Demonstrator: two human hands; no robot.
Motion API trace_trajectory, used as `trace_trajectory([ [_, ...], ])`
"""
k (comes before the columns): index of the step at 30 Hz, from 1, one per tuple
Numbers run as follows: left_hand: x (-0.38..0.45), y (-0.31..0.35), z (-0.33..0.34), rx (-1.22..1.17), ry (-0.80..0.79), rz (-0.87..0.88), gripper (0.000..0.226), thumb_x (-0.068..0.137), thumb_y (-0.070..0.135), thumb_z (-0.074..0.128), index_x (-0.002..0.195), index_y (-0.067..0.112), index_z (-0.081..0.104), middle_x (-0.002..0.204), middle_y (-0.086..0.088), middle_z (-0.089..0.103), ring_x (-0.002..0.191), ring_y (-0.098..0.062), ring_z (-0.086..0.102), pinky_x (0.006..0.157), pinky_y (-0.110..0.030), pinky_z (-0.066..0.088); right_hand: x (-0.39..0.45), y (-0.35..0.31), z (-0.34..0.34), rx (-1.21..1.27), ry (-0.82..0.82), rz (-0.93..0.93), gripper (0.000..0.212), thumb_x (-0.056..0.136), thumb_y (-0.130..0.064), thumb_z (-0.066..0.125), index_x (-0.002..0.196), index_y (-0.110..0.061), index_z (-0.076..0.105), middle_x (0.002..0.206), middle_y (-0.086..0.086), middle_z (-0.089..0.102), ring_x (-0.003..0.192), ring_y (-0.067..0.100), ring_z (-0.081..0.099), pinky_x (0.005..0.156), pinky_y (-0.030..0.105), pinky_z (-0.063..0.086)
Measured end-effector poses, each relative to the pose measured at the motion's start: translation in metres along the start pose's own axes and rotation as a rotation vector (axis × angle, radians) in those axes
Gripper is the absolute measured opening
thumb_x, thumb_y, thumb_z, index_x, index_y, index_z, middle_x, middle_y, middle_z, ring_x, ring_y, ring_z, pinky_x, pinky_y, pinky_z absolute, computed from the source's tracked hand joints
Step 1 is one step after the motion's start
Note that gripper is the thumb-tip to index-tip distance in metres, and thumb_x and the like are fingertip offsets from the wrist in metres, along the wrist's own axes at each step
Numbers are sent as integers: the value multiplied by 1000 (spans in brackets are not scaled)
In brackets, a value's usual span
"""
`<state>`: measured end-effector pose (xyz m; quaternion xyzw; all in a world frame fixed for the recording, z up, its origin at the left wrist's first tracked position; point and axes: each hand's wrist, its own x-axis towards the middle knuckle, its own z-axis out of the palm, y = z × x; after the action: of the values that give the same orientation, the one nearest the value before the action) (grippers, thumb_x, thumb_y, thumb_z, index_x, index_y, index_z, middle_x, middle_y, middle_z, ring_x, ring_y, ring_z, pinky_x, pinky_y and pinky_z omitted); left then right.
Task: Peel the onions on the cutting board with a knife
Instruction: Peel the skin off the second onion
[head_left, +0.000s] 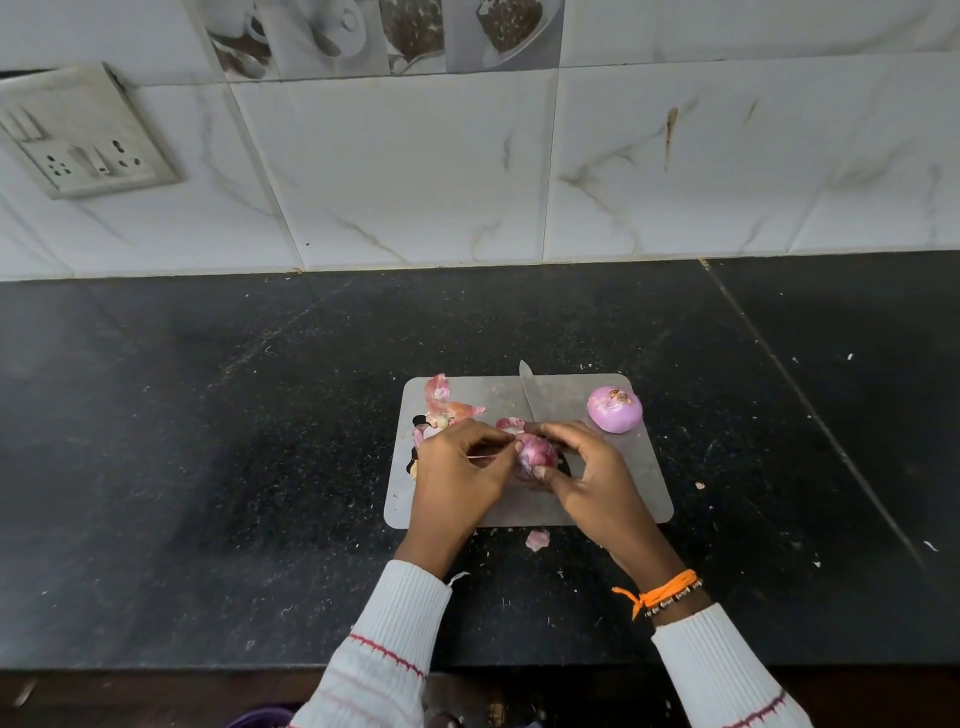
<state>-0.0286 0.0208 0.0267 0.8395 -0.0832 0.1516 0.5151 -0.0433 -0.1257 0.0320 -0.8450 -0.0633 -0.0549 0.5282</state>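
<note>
A grey cutting board (639, 483) lies on the black counter. Over its middle I hold a red onion (535, 454) between both hands. My left hand (460, 473) pinches a strip of skin at the onion's left side. My right hand (592, 478) cups the onion from the right, thumb on its front. A knife (530, 389) lies on the board behind my hands, blade pointing away; its handle is hidden under them. A peeled onion (614, 409) sits at the board's far right corner. Loose onion skins (447, 405) lie at the far left corner.
One piece of skin (537, 539) lies on the black counter (208, 467) just in front of the board. Small scraps dot the counter to the right. A tiled wall rises behind, with a switch and socket plate (88, 140) at the upper left.
</note>
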Motion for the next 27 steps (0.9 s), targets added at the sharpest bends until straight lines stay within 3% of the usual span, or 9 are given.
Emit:
trace_trajectory([
  [7,3,-2,-6,40,-50,55,12,74,6,76,85,10,75,80,3,70,71,-2,66,69,-10,51,1,2,-1,-66,-14,-8,42,79,4,65,117,-14,61,103,-17,52,96,-17,46,82,-4,35],
  [12,4,-5,-6,98,-66,131,15,75,8,75,90,10,75,83,-1,72,72,-4,65,71,-14,53,2,0,-2,-75,-33,-22,42,79,6,64,116,-14,61,99,-22,50,95,-19,46,81,-4,35],
  [17,6,-6,-3,144,-99,197,11,72,6,76,82,9,75,75,-1,70,65,-6,62,64,-15,50,3,1,-2,-99,-35,-55,43,79,5,65,118,-13,61,105,-11,54,98,-11,49,83,-4,34],
  [21,10,-9,-5,134,-123,178,8,71,1,75,76,8,74,70,0,67,61,-6,60,61,-18,51,3,3,1,-104,-47,-48,43,77,6,66,116,-11,62,108,-8,56,103,2,53,86,0,37],
  [25,9,-8,-8,20,-64,75,10,76,-1,72,80,8,75,73,3,68,71,-6,63,66,-15,51,3,2,1,-45,-57,-10,43,80,5,64,117,-15,61,104,-19,54,100,-7,51,86,0,38],
  [27,8,-7,-7,-15,-46,32,11,76,0,72,80,9,75,74,5,68,72,-4,64,68,-15,52,5,3,0,-27,-55,1,43,80,5,64,119,-13,60,106,-15,55,100,-7,51,86,-1,37],
])
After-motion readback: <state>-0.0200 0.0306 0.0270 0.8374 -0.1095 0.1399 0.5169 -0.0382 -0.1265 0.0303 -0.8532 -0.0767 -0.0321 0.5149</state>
